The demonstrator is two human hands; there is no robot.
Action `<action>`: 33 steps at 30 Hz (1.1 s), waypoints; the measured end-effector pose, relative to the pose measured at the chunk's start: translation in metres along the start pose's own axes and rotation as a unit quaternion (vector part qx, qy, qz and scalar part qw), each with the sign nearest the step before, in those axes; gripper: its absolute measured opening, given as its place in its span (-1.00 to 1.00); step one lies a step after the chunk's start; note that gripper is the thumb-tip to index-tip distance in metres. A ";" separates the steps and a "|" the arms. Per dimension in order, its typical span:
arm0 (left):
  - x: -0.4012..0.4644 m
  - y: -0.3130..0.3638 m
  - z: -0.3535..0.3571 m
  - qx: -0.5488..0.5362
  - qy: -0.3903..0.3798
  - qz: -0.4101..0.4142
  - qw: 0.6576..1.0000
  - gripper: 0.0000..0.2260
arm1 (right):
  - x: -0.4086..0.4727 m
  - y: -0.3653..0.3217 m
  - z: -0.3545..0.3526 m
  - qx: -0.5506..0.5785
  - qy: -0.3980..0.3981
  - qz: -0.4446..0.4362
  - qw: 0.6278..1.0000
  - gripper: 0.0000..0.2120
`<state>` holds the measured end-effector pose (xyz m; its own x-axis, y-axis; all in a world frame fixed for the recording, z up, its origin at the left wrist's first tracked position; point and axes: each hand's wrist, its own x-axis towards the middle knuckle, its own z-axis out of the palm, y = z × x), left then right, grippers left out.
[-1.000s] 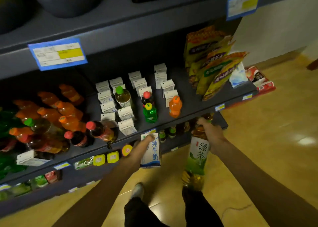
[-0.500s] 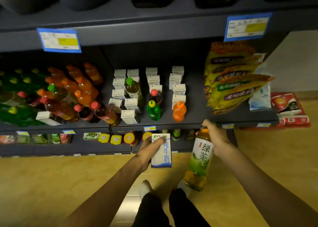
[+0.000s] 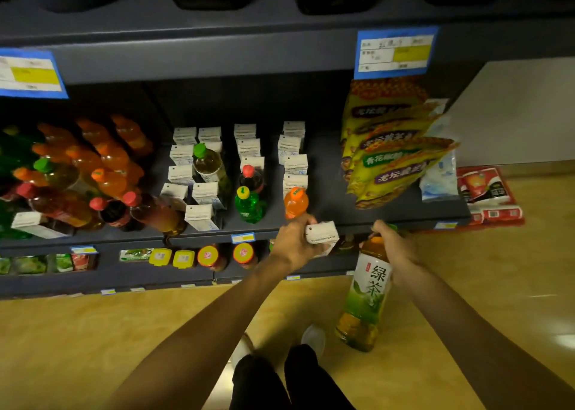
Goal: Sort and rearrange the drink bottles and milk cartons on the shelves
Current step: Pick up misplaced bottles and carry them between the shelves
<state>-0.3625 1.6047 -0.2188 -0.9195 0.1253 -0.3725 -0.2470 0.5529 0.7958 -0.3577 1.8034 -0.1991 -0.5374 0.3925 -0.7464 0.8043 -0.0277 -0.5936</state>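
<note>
My left hand (image 3: 292, 244) grips a white milk carton (image 3: 322, 234) at the front edge of the middle shelf (image 3: 326, 191), just below an orange bottle (image 3: 295, 202). My right hand (image 3: 393, 247) holds a green tea bottle (image 3: 367, 294) by its neck, hanging below the shelf edge. On the shelf stand rows of milk cartons (image 3: 245, 146), with a green-capped tea bottle (image 3: 208, 163), a red-capped bottle (image 3: 252, 179) and a green bottle (image 3: 249, 205) mixed among them. Orange and dark bottles (image 3: 102, 173) crowd the left side.
Yellow snack bags (image 3: 392, 148) lean at the shelf's right end, with red packs (image 3: 488, 195) beyond them. A lower shelf (image 3: 186, 257) holds small jars and packets. Blue price tags (image 3: 395, 51) hang from the upper shelf. My legs and shoes (image 3: 314, 341) stand on the wooden floor.
My left hand has raised the milk carton from below the shelf up to its front edge and tipped it. The right hand with the tea bottle stayed about level. The view shifted closer.
</note>
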 end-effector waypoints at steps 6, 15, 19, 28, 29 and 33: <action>0.053 0.022 0.037 0.201 -0.010 0.070 0.977 -0.56 | 0.016 -0.002 -0.027 0.022 0.010 0.014 1.000 -0.40; 0.085 0.017 0.061 0.257 -0.011 0.032 0.966 -0.50 | 0.031 -0.010 -0.029 0.031 0.016 -0.004 0.999 -0.49; 0.097 0.013 0.060 0.229 -0.001 0.028 0.973 -0.51 | 0.032 -0.009 -0.026 0.019 0.007 -0.017 1.000 -0.70; 0.128 0.004 0.062 0.230 -0.013 -0.004 0.973 -0.43 | 0.032 -0.016 -0.017 0.053 0.015 -0.038 0.998 -0.69; 0.129 0.003 0.062 0.234 -0.017 -0.002 0.972 -0.40 | 0.034 -0.016 -0.015 0.056 0.015 -0.039 0.998 -0.69; 0.118 0.001 0.060 0.234 -0.024 0.020 0.972 -0.27 | 0.030 -0.014 -0.003 0.060 0.012 -0.034 0.998 -0.57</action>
<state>-0.4527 1.6689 -0.2907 -0.9075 0.1857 -0.3767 -0.0355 0.8598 0.5093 -0.3841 1.8188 -0.2126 -0.5830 0.4184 -0.6965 0.7292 -0.1085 -0.6756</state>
